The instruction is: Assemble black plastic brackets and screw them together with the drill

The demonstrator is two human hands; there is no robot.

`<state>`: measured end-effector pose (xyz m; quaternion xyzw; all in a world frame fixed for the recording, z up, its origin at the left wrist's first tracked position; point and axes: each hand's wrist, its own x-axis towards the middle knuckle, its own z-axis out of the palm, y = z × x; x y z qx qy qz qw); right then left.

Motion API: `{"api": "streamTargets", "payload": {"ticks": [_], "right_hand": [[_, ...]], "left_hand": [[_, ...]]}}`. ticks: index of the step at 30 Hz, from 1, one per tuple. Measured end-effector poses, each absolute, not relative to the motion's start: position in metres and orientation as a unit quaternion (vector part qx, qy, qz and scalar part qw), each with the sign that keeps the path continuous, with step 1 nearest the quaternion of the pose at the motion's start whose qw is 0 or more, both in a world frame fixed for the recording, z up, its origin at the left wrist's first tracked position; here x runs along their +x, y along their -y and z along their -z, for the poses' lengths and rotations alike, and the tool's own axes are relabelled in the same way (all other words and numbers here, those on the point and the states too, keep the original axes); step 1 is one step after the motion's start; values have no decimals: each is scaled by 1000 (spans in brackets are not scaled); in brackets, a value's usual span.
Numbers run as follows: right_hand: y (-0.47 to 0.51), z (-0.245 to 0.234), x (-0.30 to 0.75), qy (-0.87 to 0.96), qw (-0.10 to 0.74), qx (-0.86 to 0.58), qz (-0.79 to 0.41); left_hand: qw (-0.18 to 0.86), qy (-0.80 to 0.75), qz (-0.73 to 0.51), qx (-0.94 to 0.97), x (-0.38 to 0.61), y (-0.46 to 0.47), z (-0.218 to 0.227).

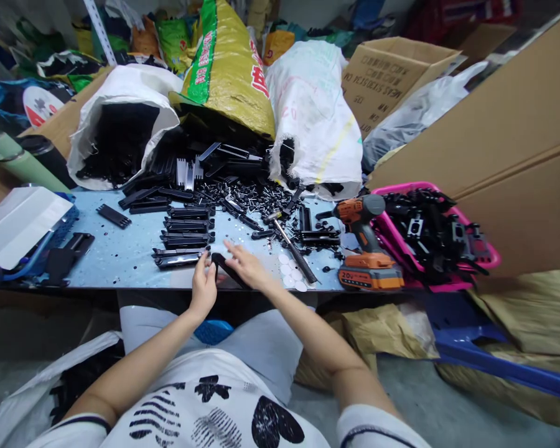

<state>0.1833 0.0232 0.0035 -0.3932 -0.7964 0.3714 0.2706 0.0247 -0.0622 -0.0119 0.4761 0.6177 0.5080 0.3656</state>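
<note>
At the front edge of the table, a long black plastic piece lies slantwise between my two hands. My left hand pinches its left end with thumb and fingers. My right hand is closed over its other end, and part of the grip is hidden beneath the palm. Just past my left hand, several slim black plastic assemblies are laid in a row, the nearest close to my fingertips. A hammer rests to the right of my right hand, beside white round discs.
An orange cordless drill stands on the right, next to a pink basket of black parts. Screws and small parts are heaped mid-table. Behind them lie open sacks. On the left is a blue basket.
</note>
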Motion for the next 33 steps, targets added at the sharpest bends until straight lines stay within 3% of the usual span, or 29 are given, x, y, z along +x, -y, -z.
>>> {"api": "streamTargets", "payload": {"ticks": [2,4,6,8,12,16,18,22,24,27,33], "right_hand": [[-75,-2,212,770,306,-478,-294],[-131,-4,245,680,357,-609,-199],[-180,-5,275,610,370,-680,-169],[-214,-5,295,553,372,-724,-179],[-239,2,308,471,418,-739,-240],[-203,0,302,556,452,-649,-255],[-160,-6,293,651,403,-578,-281],[-58,-22,271,884,98,-380,-255],[-20,-21,262,925,9,-321,-204],[7,-9,253,933,-40,-328,-145],[12,-12,245,916,-58,-388,-86]], "left_hand": [[351,-653,-457,491,20,74,25],[244,-678,-396,570,17,83,24],[120,-648,-336,673,17,83,14],[62,-567,-260,779,23,74,1],[77,-453,-111,881,30,45,-5],[75,-484,-95,867,13,31,5],[77,-501,-88,858,2,29,8],[123,-485,-80,862,-5,23,6],[149,-464,-73,870,-1,19,3],[164,-458,-52,872,7,15,-3],[151,-447,-58,880,11,14,-10]]}}
